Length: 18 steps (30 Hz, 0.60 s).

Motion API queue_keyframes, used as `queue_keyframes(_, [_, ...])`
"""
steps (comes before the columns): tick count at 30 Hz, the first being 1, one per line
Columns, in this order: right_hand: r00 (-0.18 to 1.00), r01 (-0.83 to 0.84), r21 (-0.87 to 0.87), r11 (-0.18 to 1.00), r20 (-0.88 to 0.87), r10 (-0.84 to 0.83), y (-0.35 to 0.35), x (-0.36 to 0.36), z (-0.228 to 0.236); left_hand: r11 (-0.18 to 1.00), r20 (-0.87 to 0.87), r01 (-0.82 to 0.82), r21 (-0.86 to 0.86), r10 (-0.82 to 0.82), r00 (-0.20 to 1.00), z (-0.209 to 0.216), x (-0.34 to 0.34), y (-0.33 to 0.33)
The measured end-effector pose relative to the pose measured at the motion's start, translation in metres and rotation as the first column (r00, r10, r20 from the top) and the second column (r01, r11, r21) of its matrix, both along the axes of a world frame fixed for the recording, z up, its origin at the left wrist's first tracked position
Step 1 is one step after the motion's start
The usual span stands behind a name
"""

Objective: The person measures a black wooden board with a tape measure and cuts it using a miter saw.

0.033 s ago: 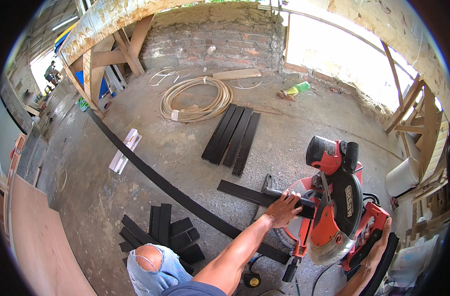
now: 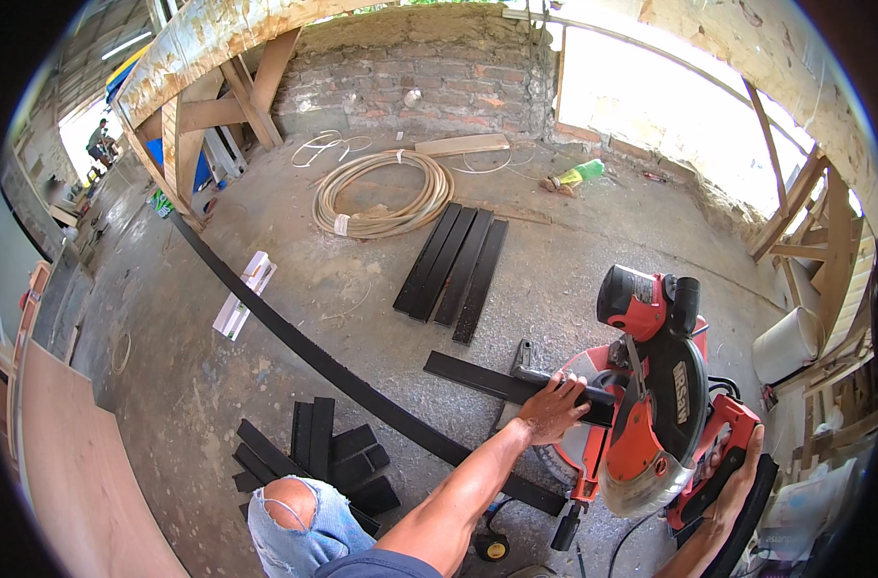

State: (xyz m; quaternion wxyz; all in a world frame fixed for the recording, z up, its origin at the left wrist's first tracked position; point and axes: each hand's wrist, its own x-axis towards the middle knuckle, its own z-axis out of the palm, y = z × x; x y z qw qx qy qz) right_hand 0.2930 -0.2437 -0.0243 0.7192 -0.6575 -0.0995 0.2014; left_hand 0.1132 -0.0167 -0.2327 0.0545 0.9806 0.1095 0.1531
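Observation:
A red and black miter saw (image 2: 672, 390) stands on the floor at the right, its head tilted over the base. My left hand (image 2: 554, 405) curls over a flat black strip (image 2: 472, 375), pressing it on the saw base beside the clamp (image 2: 525, 358). The strip's right end runs in by the blade guard, and the cutting edge cannot be seen. Wrapped around the saw's handle (image 2: 710, 486) are the fingers of my right hand (image 2: 741, 482); whether a finger is on the trigger is hidden. A long black strip (image 2: 333, 371) stretches from far left to below the saw.
Several cut black pieces lie in a row (image 2: 448, 270) ahead, and others are heaped (image 2: 338, 448) by my knee. Near the saw sits a tape measure (image 2: 494, 548). Farther off are a coiled hose (image 2: 328, 197), a green bottle (image 2: 583, 173) and a white bucket (image 2: 787, 345).

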Motion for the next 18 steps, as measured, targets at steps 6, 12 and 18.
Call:
queue_keyframes(6, [1.000,0.009,-0.014,1.000,0.013,-0.009,0.0005,-0.0014,-0.0002,1.000,-0.028,-0.003,-0.013,0.003,1.000,0.0023,0.0000,-0.0003])
queue_keyframes(12, [0.999,-0.035,0.000,0.999,0.005,0.035,-0.0011,-0.0003,0.0005,1.000,-0.019,0.002,-0.008,-0.002,1.000,0.0026,0.0000,-0.0003])
queue_keyframes(18, [0.999,-0.034,0.014,0.999,-0.009,0.035,-0.0017,0.0005,-0.0009,1.000,-0.051,-0.004,-0.004,0.004,0.999,0.0055,0.0004,-0.0004])
